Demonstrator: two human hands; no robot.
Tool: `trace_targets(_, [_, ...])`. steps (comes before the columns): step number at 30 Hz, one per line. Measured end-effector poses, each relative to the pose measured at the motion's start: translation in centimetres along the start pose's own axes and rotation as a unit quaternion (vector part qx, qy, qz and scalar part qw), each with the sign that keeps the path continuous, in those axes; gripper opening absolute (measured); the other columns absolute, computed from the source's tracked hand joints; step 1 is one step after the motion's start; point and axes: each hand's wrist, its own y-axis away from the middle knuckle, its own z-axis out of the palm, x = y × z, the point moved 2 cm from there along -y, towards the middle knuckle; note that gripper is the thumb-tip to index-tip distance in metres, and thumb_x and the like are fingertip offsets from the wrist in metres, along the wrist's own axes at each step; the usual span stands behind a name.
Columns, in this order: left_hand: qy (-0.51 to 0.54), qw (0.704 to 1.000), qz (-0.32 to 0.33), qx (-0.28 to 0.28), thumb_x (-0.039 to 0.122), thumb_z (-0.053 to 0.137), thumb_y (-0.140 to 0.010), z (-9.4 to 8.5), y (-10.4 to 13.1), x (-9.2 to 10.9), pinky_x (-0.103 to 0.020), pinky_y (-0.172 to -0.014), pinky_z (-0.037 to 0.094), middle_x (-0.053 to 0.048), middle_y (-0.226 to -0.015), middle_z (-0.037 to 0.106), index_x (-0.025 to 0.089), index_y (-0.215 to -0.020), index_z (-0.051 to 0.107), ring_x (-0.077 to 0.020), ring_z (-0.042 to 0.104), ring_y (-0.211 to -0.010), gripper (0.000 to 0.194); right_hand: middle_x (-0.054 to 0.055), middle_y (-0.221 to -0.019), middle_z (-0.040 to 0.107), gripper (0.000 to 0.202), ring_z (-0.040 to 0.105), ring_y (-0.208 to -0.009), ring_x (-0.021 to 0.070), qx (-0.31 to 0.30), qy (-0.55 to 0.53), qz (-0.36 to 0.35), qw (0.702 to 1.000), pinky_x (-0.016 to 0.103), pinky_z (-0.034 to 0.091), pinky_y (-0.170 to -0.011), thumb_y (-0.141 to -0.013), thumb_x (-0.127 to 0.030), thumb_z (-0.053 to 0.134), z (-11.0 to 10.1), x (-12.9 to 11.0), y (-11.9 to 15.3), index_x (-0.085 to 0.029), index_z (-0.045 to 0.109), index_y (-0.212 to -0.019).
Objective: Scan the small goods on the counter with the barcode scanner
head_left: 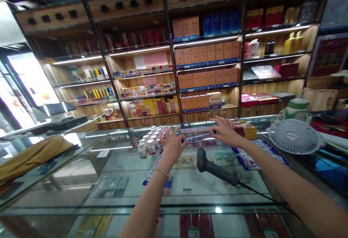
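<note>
A narrow blue-and-white packaged strip [199, 137] is stretched between my two hands above the glass counter [130, 172]. My left hand [172, 145] pinches its left end, and my right hand [225, 131] grips the right end. Small capped bottles [152, 140] stand in a cluster just left of my left hand, partly hidden by it. A second blue-and-white strip [152, 171] lies beneath my left wrist. Nearer to me, a black handheld barcode scanner [216, 169] rests on the glass, its cable running under my right forearm.
Blue-and-white packets [251, 154] and a stack of red-yellow packets [247, 129] lie by my right arm. A white round fan [293, 136] and a green-white container [297, 109] stand farther right. Mustard cloth [35, 154] covers the left counter. Shelves of boxes [208, 55] line the back.
</note>
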Motion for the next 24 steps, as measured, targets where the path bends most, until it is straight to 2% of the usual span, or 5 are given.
trace_targets(7, [0.014, 0.999, 0.033, 0.013, 0.043, 0.071, -0.084, 3.0, -3.5, 1.3, -0.068, -0.117, 0.012, 0.000, -0.153, 0.049, 0.033, -0.097, 0.074, -0.0355, 0.029, -0.145, 0.017, 0.005, -0.149, 0.050, 0.018, 0.032, -0.143, 0.0295, 0.062, 0.039, 0.050, 0.996, 0.057, 0.026, -0.110, -0.093, -0.036, 0.052, 1.4, 3.0, 1.2, -0.028, 0.069, -0.096])
trace_targets(14, [0.037, 0.999, 0.025, 0.002, 0.043, 0.069, -0.085, 6.4, -3.9, 1.4, -0.066, -0.117, 0.014, -0.002, -0.151, 0.050, 0.032, -0.097, 0.074, -0.0347, 0.030, -0.145, 0.017, 0.007, -0.145, 0.054, 0.018, 0.034, -0.142, 0.0288, 0.100, 0.056, 0.076, 0.990, 0.054, 0.024, -0.111, -0.094, -0.034, 0.051, 2.9, 3.5, 2.8, -0.028, 0.067, -0.100])
trace_targets(19, [0.041, 0.999, 0.027, 0.013, 0.041, 0.069, -0.086, 6.8, -3.5, 1.4, -0.065, -0.117, 0.015, 0.000, -0.151, 0.051, 0.032, -0.094, 0.074, -0.0336, 0.030, -0.145, 0.013, 0.008, -0.142, 0.057, 0.017, 0.037, -0.140, 0.0289, 0.124, 0.062, 0.061, 0.988, 0.053, 0.021, -0.112, -0.095, -0.032, 0.050, 3.0, 2.9, 3.2, -0.027, 0.066, -0.100])
trace_targets(24, [0.065, 0.998, 0.007, 0.000, 0.039, 0.065, -0.089, 6.6, -3.1, 1.8, -0.064, -0.117, 0.016, 0.001, -0.150, 0.052, 0.032, -0.091, 0.074, -0.0333, 0.032, -0.144, 0.013, 0.010, -0.147, 0.050, 0.023, 0.033, -0.143, 0.0304, 0.141, 0.097, 0.033, 0.985, 0.052, 0.016, -0.117, -0.091, -0.036, 0.058, 2.6, 1.7, 3.7, -0.027, 0.066, -0.110])
